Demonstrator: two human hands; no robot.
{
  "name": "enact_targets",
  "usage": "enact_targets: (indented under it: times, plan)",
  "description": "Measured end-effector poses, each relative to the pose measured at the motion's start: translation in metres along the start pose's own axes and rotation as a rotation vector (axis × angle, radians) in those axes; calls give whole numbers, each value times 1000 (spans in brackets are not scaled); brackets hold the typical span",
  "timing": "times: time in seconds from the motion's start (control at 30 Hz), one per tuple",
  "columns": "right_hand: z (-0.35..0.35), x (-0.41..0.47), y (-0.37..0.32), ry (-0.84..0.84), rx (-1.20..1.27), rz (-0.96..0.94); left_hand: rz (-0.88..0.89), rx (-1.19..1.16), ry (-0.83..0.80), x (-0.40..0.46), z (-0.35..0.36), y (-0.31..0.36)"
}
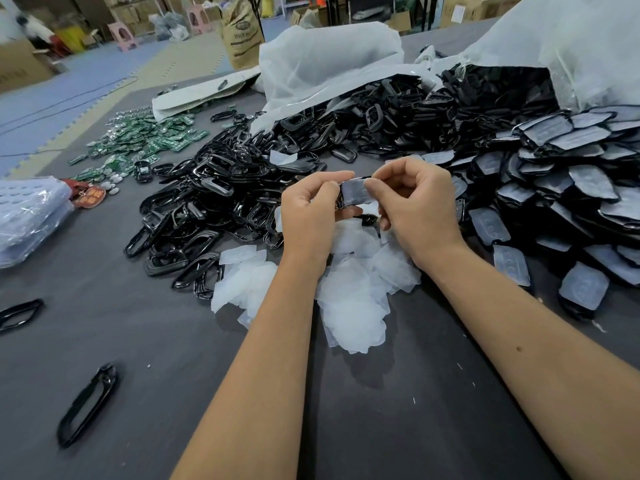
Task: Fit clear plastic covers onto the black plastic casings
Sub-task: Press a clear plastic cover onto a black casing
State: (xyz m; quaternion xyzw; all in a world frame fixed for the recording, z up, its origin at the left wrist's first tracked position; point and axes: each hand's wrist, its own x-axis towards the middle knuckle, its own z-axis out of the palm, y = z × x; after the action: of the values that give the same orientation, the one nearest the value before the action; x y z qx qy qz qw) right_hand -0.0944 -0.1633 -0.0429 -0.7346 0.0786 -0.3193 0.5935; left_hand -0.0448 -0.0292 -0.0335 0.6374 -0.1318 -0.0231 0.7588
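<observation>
Both hands met above the grey table (104, 323), clamped on one piece between them: the left hand (308, 213) pinched the left end of a black casing (346, 202) between thumb and curled fingers, while the right hand (415, 202) pinched the right end, its thumb pressing a clear cover (355, 192) that lay across the casing's face. Whether the cover was fully seated could not be told. Directly beneath the hands lay a loose heap of clear covers (349, 299) on the table. To the left spread a pile of empty black casings (214, 188); to the right, a pile of casings with covers on them (571, 188). Behind these, a white bag (329, 53) lay on its side with black casings spilling from its mouth, and a second white bag (571, 39) at the far right lay open, black parts showing inside. Further left sat a scatter of green circuit boards (145, 140), and two single black frames (86, 407) lay near the table's near-left edge.
</observation>
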Motion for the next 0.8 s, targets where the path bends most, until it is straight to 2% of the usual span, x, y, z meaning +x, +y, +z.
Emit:
enact_targets:
  times: [0.33,0.57,0.8]
  plan:
    - [1,2,1,31,-139,-28,11,-9,-35,0,-2,-2]
    - [1,1,-1,35,-161,-37,75,133,-36,0,-2,-4]
    - [1,0,-3,35,-120,-48,-29,5,-15,2,-4,-1]
